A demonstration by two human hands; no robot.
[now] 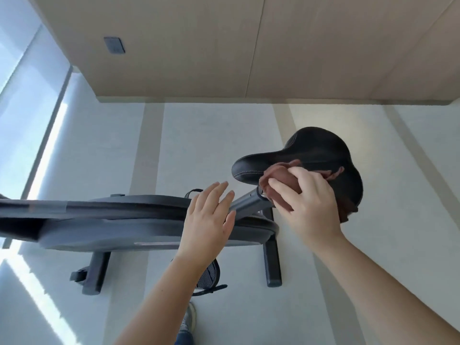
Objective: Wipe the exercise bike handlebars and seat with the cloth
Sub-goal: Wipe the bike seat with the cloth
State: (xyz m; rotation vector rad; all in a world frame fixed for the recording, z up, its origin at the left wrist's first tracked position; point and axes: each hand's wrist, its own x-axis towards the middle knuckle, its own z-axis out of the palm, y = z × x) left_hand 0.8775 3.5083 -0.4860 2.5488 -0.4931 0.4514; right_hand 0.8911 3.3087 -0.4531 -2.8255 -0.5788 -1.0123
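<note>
The exercise bike's black padded seat [313, 148] stands right of centre, its narrow nose pointing left. My right hand [308, 202] presses a bunched reddish-brown cloth [281, 180] against the near side of the seat, fingers curled over it. The grey seat post [245, 201] slants down to the left from under the seat. My left hand [209, 217] hovers flat with fingers apart over the post and the grey frame [139, 220], holding nothing. The handlebars lie out of view to the left.
A beige wall panel [199, 46] with a dark socket [114, 45] stands behind the bike. Black floor stabilisers [272, 260] and a strapped pedal [210, 275] sit below. My shoe [190, 317] is near the bottom edge. A bright window [22, 108] fills the left side.
</note>
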